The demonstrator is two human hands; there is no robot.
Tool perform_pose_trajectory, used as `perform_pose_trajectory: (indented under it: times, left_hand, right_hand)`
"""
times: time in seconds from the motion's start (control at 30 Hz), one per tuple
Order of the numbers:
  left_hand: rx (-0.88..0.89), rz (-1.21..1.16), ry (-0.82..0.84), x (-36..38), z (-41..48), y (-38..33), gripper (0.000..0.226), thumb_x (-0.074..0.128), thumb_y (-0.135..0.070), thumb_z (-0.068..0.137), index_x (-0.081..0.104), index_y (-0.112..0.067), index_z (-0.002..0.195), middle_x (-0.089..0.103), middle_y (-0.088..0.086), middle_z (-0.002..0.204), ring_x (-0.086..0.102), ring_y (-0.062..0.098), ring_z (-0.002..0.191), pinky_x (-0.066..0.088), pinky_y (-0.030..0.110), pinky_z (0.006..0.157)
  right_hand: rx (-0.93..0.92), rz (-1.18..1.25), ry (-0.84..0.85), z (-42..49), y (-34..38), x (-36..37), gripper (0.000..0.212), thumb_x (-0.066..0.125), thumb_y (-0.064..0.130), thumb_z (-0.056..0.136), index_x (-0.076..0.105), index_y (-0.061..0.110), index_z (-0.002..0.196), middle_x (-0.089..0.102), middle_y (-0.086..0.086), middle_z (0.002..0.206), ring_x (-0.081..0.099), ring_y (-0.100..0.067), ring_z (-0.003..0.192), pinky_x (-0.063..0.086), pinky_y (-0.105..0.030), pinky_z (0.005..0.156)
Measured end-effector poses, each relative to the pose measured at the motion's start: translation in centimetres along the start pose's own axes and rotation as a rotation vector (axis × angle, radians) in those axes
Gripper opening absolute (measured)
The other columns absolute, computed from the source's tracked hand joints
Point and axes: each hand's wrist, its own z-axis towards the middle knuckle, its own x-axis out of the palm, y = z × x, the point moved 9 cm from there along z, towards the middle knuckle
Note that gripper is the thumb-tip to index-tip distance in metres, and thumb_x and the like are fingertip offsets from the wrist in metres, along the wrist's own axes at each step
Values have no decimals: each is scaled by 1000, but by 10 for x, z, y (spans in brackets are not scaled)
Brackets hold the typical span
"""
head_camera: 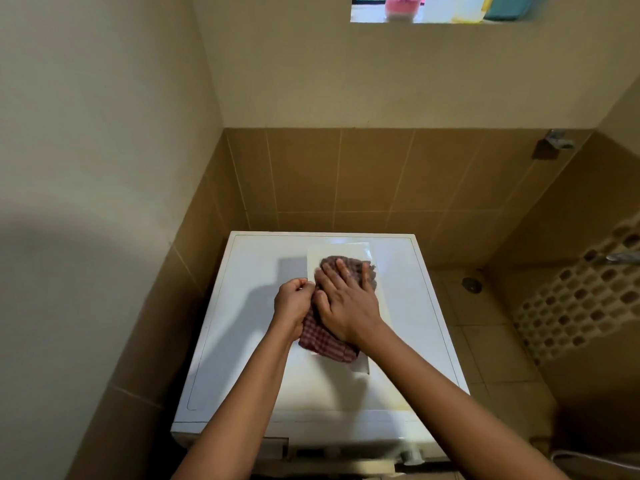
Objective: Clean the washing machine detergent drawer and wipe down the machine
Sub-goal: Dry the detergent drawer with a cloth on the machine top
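Note:
A white washing machine (242, 341) stands below me, its flat top facing up. On the top lies a pale rectangular piece (346, 249), and over it a red-and-white checked cloth (323, 341). My right hand (346, 299) presses flat on the cloth with fingers spread. My left hand (292, 303) pinches the cloth's left edge with curled fingers. The detergent drawer front (275, 448) shows at the machine's front left corner, partly hidden by my left forearm.
Tan tiled walls close in behind and left of the machine. A floor drain (471, 284) and a perforated mat (581, 299) lie on the floor to the right. A tap (557, 140) sticks out of the right wall. Containers (403, 6) stand on the window ledge above.

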Motion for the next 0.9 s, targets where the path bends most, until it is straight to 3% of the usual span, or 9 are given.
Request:
perform_pose_trajectory:
  times: [0.13,0.23,0.4,0.5,0.67,0.8,0.9]
  left_hand:
    - [-36,13,37,3,-2,-1,24,54,-34,96,67,-14,98,71,8,97,68,27,91,54,33,65]
    - [-40,42,37,4,-2,-3,26,52,-34,97,65,-13,101,70,9,98,67,25,90,50,28,60]
    - [-94,-50,60,7,-5,0,16,52,-24,97,60,-13,88,62,5,77,54,14,67,40,21,51]
    - [-87,-29,58,5,-6,3,13,54,-17,95,58,-13,83,60,4,73,50,11,55,39,18,43]
    - [-36,3,-8,-4,-9,3,12,54,-15,94,62,-7,89,67,9,87,61,15,66,45,17,46]
    - [-18,-8,-31,-7,-11,5,13,55,-15,93,62,-10,83,64,8,85,56,17,69,46,20,51]
    - [-44,-48,-23,-9,-11,12,12,57,-17,93,62,-12,83,60,8,82,52,19,70,45,21,53]
  right_hand:
    - [14,-21,30,29,-12,-1,55,12,41,99,13,28,152,2,8,160,-5,-14,147,-14,-47,115]
    - [24,2,15,42,-19,-7,53,19,39,100,17,29,152,6,9,160,-2,-13,147,-10,-48,117]
    - [-12,17,42,61,-28,-9,54,19,43,101,15,28,152,3,7,160,-2,-12,147,-6,-45,118]
    - [62,80,12,68,-52,-13,55,19,43,101,12,26,153,3,4,160,1,-13,147,-1,-42,119]
    - [247,309,20,54,-94,-13,57,19,40,102,2,19,153,-5,-3,160,0,-23,148,7,-43,119]
    - [169,179,-11,6,-70,-11,60,16,41,101,-2,14,153,-10,-5,159,-6,-22,147,5,-38,118]
    - [88,23,-62,-38,-40,-5,66,4,45,94,-5,15,152,-8,-3,159,-6,-19,147,-6,-35,118]
